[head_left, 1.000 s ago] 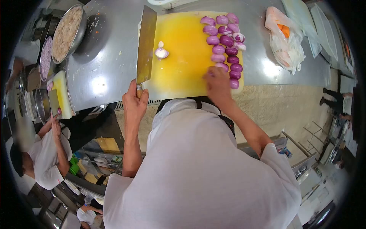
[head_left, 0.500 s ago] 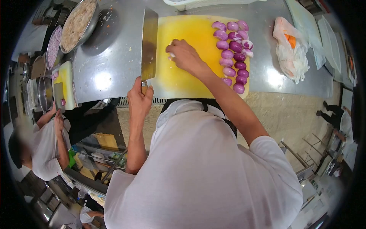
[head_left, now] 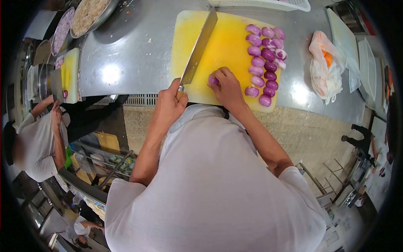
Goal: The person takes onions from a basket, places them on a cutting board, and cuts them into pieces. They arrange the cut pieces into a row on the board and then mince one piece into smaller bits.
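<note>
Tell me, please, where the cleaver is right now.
In the head view, the left hand grips the cleaver, its blade slanting over the left of the yellow cutting board, beside the right hand holding a purple onion.

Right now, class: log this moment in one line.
left hand: grips cleaver | right hand: holds onion on cutting board

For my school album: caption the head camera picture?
Left hand grips cleaver; right hand holds onion on yellow board.

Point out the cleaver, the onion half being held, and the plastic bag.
cleaver (head_left: 198, 47): head view, middle of the blade.
onion half (head_left: 213, 79): head view, purple edge beside the fingers.
plastic bag (head_left: 325, 72): head view, crumpled white middle.
</note>
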The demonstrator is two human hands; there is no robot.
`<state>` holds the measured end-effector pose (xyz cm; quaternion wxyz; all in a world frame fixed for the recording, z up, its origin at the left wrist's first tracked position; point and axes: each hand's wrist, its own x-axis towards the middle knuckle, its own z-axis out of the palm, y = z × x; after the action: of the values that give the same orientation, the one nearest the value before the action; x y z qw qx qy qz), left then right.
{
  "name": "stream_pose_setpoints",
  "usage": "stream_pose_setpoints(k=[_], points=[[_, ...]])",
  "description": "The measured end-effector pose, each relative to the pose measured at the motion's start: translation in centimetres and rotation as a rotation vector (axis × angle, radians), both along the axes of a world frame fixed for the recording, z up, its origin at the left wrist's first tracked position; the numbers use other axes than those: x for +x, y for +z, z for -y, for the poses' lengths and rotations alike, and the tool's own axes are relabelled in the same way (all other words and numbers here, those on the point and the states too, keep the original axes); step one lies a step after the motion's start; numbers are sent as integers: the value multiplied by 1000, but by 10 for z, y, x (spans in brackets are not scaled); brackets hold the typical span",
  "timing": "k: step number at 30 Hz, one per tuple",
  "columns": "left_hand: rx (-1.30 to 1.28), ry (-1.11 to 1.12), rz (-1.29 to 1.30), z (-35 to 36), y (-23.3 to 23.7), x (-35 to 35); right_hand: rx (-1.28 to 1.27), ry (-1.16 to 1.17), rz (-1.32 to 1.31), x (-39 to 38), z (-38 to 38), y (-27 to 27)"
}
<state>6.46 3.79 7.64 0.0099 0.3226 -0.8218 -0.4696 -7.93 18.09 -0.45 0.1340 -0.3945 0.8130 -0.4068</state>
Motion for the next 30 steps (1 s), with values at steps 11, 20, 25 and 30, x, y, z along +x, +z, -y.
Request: stream_pose_setpoints(k=[11,20,25,30], points=[[-100,-156,94,-14,12,-17,-44,19,-17,0,13,-2],[-114,-171,122,-23,8,-43,-74,33,-78,-2,10,-11],[-165,-167,19,-31,-25,-45,-116,4,-9,3,10,-16],[-130,-140,126,-39,11,-39,-107,15,57,1,5,-12]])
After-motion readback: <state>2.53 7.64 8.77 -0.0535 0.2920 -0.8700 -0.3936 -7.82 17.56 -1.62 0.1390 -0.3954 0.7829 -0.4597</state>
